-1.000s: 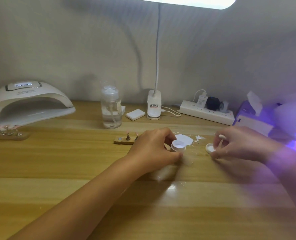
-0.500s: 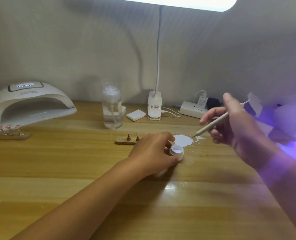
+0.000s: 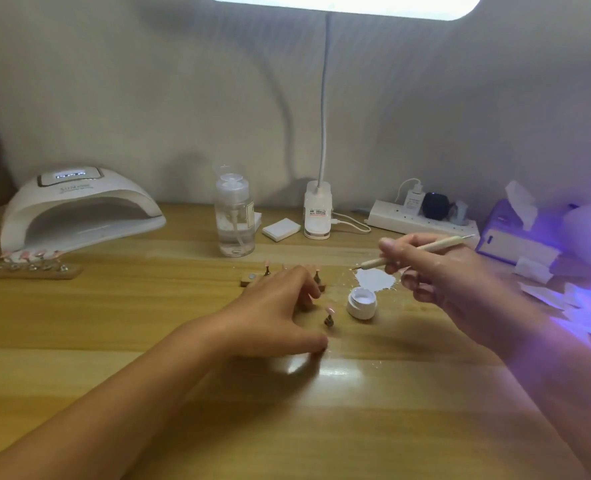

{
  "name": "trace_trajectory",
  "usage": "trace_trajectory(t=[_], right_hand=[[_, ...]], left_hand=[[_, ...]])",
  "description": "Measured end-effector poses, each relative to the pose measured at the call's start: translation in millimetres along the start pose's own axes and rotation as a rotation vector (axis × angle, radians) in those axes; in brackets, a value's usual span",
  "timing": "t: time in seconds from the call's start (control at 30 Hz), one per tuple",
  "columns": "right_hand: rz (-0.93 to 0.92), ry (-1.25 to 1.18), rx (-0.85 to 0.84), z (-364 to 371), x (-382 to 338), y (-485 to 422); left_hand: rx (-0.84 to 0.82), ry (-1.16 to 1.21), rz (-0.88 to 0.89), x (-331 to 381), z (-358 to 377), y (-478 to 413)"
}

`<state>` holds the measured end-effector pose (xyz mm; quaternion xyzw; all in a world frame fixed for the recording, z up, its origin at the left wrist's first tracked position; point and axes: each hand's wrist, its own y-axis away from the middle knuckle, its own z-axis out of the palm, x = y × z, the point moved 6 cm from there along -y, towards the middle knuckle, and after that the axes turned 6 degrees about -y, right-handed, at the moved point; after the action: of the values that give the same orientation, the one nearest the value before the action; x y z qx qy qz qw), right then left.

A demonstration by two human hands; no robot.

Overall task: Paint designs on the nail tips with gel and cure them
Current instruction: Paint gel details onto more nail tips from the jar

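Observation:
My left hand (image 3: 276,306) rests on the wooden table with loosely spread fingers and holds nothing. A single pink nail tip on a small stand (image 3: 329,315) sits between its thumb and fingers, apart from both. Just to the right stands the open white gel jar (image 3: 361,302). My right hand (image 3: 460,282) grips a cream dotting pen (image 3: 422,252), its tip pointing left above a white smear (image 3: 373,280). A wooden holder with nail tips (image 3: 252,279) lies partly behind my left hand. The white curing lamp (image 3: 75,209) stands at the far left.
A second wooden holder with several pink tips (image 3: 32,266) lies before the curing lamp. A clear pump bottle (image 3: 234,220), a white pad (image 3: 282,229), a desk lamp base (image 3: 318,216), a power strip (image 3: 422,216) and a tissue box (image 3: 510,233) line the back. Purple light glows at right.
My left hand has let go of the gel jar and drawn back to the left, uncovering the single nail tip stand. My right hand lifted the pen from the table.

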<state>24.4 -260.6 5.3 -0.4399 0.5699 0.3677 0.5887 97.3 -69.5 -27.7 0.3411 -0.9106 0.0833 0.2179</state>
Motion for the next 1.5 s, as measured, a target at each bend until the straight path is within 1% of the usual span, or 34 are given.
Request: trace_trajectory(t=[0.07, 0.13, 0.3, 0.37, 0.47, 0.63, 0.83, 0.97, 1.07, 1.2, 1.33, 1.5], right_hand=[[-0.095, -0.021, 0.104, 0.4, 4.7, -0.3], [-0.167, -0.043, 0.183, 3.9, 9.7, 1.6], [-0.362, 0.016, 0.299, 8.2, 13.9, 12.6], [-0.420, 0.088, 0.342, 8.4, 15.6, 15.9], [-0.486, 0.221, 0.340, 14.2, 15.0, 20.3], [-0.474, 0.361, 0.298, 18.6, 16.2, 19.9], [-0.436, 0.453, 0.273, 20.1, 20.9, 14.5], [-0.427, 0.481, 0.252, 21.1, 22.2, 12.2], [-0.429, 0.483, 0.251, 21.2, 22.2, 11.5], [-0.461, 0.462, 0.265, 21.2, 19.7, 14.1], [-0.443, 0.478, 0.237, 23.1, 20.8, 13.4], [-0.503, 0.402, 0.322, 18.0, 15.6, 18.8]], left_hand=[[0.093, 0.098, 0.004, -4.4, 3.0, 1.0], [0.167, 0.130, 0.022, -4.1, 5.4, -1.3], [0.171, 0.182, 0.074, 1.8, 9.2, -7.3], [0.191, 0.199, 0.093, 0.3, 10.1, -7.1], [0.248, 0.253, 0.130, -1.9, 8.2, -5.3], [0.258, 0.312, 0.138, -4.5, 7.4, -5.9], [0.134, 0.291, 0.131, -2.6, 5.9, -11.9], [0.193, 0.261, 0.168, 0.7, 8.5, -8.7], [0.233, 0.282, 0.181, 0.6, 9.5, -6.9], [0.234, 0.292, 0.198, 1.1, 11.7, -5.9], [0.233, 0.300, 0.205, 0.2, 12.6, -5.6], [0.246, 0.307, 0.187, -1.2, 13.6, -6.6]])
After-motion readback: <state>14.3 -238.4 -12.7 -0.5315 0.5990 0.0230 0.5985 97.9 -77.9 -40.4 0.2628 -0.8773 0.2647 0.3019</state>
